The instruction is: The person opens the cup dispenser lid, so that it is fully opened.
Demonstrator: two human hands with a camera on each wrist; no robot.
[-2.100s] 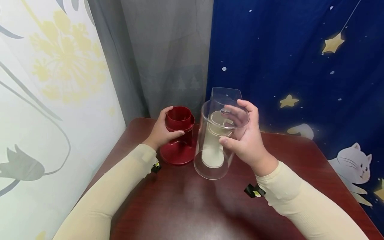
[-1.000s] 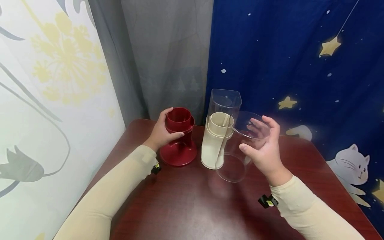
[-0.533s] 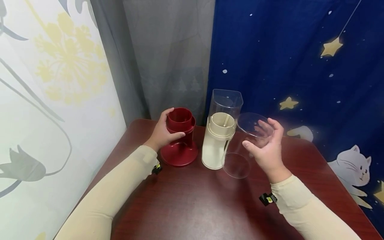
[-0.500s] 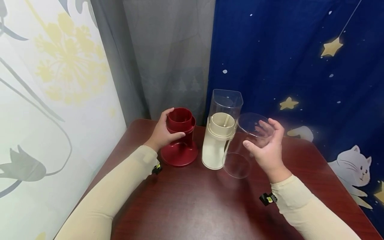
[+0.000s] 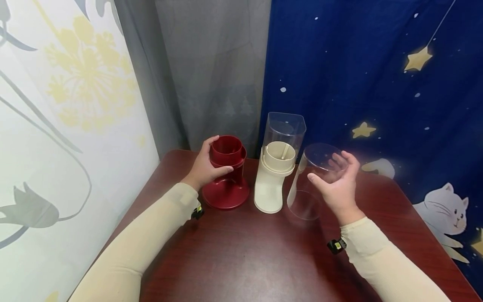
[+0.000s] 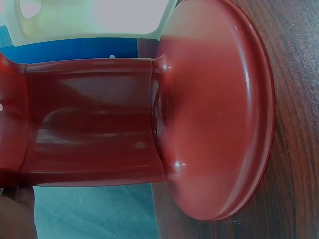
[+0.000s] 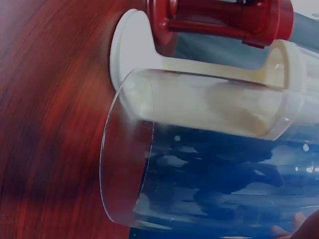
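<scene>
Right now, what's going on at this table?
A person sits at a dark wooden table. The left hand grips the top of a red stand that rests on the table. The right hand holds a clear cylinder, tilted, closed end up, just right of a cream stand. A clear square container stands behind.

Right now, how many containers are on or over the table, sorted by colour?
Red: 1, the red plastic stand, gripped by the left hand.
Cream: 1, the cream plastic stand.
Clear: 2, the clear round cylinder in the right hand, and the clear square container.
Total: 4.
</scene>
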